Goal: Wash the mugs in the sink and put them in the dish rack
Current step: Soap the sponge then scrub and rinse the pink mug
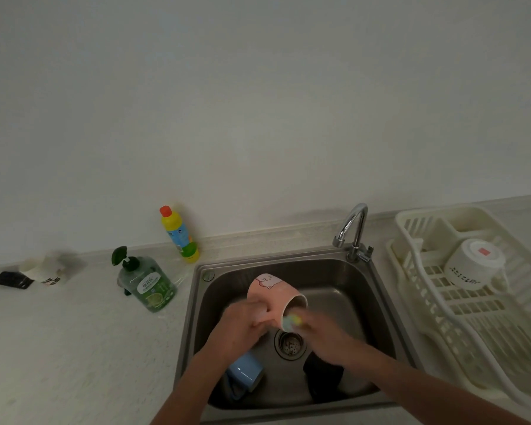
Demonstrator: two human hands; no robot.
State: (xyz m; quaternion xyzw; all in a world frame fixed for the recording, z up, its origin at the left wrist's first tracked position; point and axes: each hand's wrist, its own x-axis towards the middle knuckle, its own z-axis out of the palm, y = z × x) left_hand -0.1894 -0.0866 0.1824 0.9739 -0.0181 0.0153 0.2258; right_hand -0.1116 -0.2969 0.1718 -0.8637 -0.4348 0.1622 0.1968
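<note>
Blue mug (245, 373) under left forearm (196, 375)

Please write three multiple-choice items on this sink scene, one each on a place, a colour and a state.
1. Where is the white mug?
A. in the dish rack
B. in the sink
C. beside the soap bottle

2. What colour is the mug lying near the sink's front left corner?
A. red
B. blue
C. yellow

3. How is the pink mug held?
A. upright
B. tipped on its side
C. standing on the counter

Answers:
1 A, it sits upside down in the rack.
2 B, the blue mug lies below the left hand.
3 B, its mouth faces the right hand and sponge.
</note>
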